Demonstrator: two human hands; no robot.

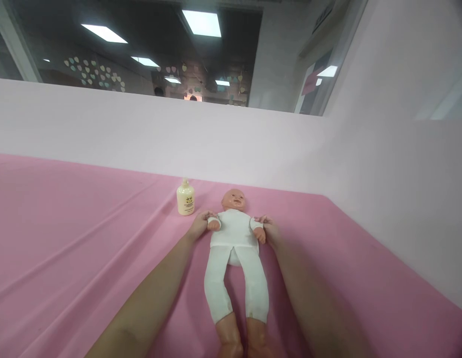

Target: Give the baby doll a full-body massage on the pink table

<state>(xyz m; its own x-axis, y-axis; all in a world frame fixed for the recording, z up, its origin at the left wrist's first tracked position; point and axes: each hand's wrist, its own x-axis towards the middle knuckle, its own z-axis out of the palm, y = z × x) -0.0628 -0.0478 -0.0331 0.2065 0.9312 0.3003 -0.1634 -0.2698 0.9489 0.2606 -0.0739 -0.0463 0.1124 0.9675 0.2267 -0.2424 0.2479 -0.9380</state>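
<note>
Well, my left hand [201, 224] and right hand [270, 230] each held the doll [235, 229] by an arm [215, 223], since it lay between them.

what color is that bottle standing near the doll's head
The bottle is pale creamy yellow, best seen in the head view.

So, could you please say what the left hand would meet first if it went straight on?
The left hand would likely meet the nearer white sleeve of the baby doll first; whether they touch is hard to tell.
</note>
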